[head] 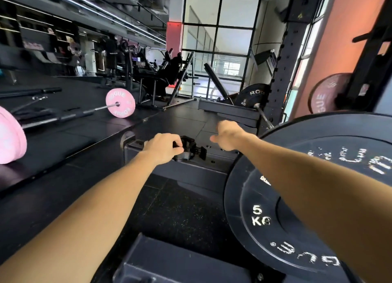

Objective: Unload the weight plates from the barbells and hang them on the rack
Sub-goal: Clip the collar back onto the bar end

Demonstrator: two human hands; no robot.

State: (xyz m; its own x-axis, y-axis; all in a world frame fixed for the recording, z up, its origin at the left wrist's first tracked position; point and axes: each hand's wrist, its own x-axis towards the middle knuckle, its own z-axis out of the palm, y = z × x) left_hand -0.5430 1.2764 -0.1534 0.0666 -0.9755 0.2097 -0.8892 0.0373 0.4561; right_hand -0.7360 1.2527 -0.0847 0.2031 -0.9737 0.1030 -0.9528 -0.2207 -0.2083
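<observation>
Closest to me, a black 5 kg plate [282, 214] stands under my right forearm, a bigger black plate [331, 146] behind it. My left hand [163, 149] has its grip curled round a black barbell collar [191, 150] — just beyond it, my right hand [228, 134] hangs loose, holding nothing. Far left, a pink plate [120, 103] sits on a barbell [63, 118] on the floor.

Black rubber floor [174, 210] across lower frame. Big grid window [218, 38] top centre, incline bench [214, 79] below it, black leg-press-type machine [163, 76] left of that. Orange wall [343, 38] upper right. Ceiling light strips [101, 8] upper left, background there blurred
</observation>
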